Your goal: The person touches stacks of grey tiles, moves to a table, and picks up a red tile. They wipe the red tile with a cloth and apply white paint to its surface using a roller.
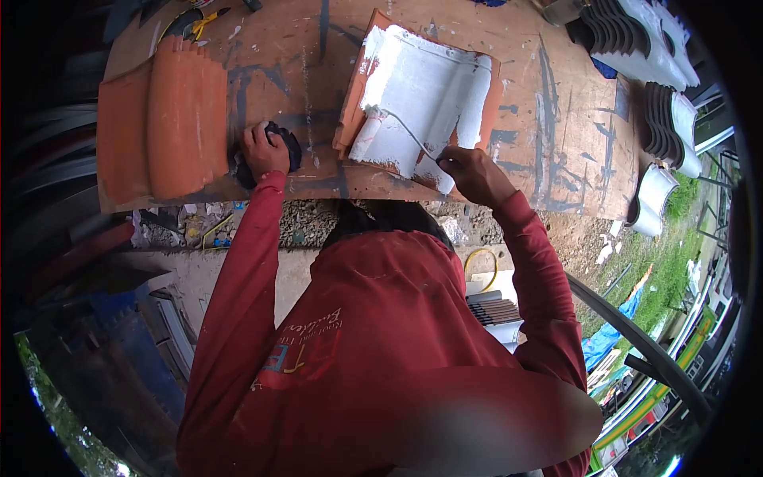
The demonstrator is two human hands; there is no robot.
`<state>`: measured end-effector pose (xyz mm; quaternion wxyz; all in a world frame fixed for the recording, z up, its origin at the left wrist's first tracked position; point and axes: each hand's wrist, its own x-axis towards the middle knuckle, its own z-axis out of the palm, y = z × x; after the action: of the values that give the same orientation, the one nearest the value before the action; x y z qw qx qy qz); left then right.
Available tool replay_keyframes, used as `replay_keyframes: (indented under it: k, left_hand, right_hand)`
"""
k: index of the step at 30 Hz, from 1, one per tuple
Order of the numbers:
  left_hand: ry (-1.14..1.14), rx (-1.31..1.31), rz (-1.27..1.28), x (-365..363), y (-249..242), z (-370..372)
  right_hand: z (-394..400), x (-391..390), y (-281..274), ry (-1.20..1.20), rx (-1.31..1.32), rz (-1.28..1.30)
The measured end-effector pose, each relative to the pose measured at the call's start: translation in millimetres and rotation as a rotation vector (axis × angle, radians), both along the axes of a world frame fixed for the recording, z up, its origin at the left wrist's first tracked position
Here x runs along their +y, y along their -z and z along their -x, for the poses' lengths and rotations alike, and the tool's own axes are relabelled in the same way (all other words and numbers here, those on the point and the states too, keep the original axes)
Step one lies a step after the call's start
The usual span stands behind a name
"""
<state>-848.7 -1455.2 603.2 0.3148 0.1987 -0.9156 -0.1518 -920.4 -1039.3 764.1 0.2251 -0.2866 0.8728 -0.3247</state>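
Note:
My right hand (473,173) is closed around the handle end of a small paint roller (409,133). The roller's bent wire reaches left to its head, which lies on the lower left of a clay roof tile (433,75). White paint coats most of that tile, while bare orange shows along its left and right edges. My left hand (266,151) has its fingers curled on a bunched black cloth (288,148) on the table, left of the painted tile. Part of the cloth is hidden under the hand.
Unpainted orange tiles (187,119) are stacked at the left of the paint-stained wooden table (556,119). White-coated tiles (636,48) stand along the right edge. A dark tool with yellow parts (203,24) lies at the back left. Gravel (302,219) lies below the front edge.

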Motion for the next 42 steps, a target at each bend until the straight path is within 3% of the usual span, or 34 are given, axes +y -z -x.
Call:
replay_keyframes:
  k: [4,8,10,11,14,15,19,21,25,27,30,31,32,34,39,42]
  left_hand:
    - [-0.005,-0.012,-0.004,0,-1,-2]
    - [0.032,-0.016,0.005,-2,0,-2]
    - [0.038,0.011,-0.052,1,4,-2]
    - [0.033,-0.013,-0.055,1,6,-3]
    - [0.024,-0.074,-0.107,-2,10,-5]
    - [-0.006,-0.061,-0.026,-9,29,-5]
    - [0.061,-0.020,-0.119,-10,29,-4]
    - [0.060,-0.053,-0.156,-18,45,-5]
    - [0.056,-0.041,-0.176,3,8,-8]
    - [-0.012,0.116,0.012,25,-33,-14]
    - [-0.003,-0.037,-0.132,26,-43,-17]
    - [-0.013,-0.034,-0.132,16,-25,-13]
    - [-0.013,-0.004,-0.130,-1,17,-4]
    - [-0.028,0.020,-0.127,-6,44,2]
    - [-0.029,-0.096,-0.123,-4,23,-11]
    - [-0.015,-0.081,-0.161,-2,18,-5]
  right_hand:
    - [6,0,5,0.026,0.058,0.077]
    - [14,68,-8,-0.052,0.076,-0.145]
    - [17,102,-35,0.019,0.031,-0.180]
    - [12,90,-80,0.124,-0.017,-0.364]
    - [7,86,-124,0.069,0.005,-0.450]
    - [7,85,-120,0.052,0.006,-0.436]
    - [0,64,-41,0.053,0.051,-0.124]
    - [5,56,10,-0.031,0.118,-0.170]
    - [13,78,-26,0.018,0.146,-0.386]
    - [23,103,-51,0.018,0.156,-0.434]
    - [18,114,-145,0.107,0.137,-0.635]
    - [16,118,-158,0.128,0.171,-0.704]
    - [15,125,-155,0.120,0.175,-0.702]
    - [21,140,-141,0.159,0.177,-0.584]
    - [14,95,-73,0.041,0.013,-0.381]
    - [12,63,-18,0.102,-0.036,-0.172]
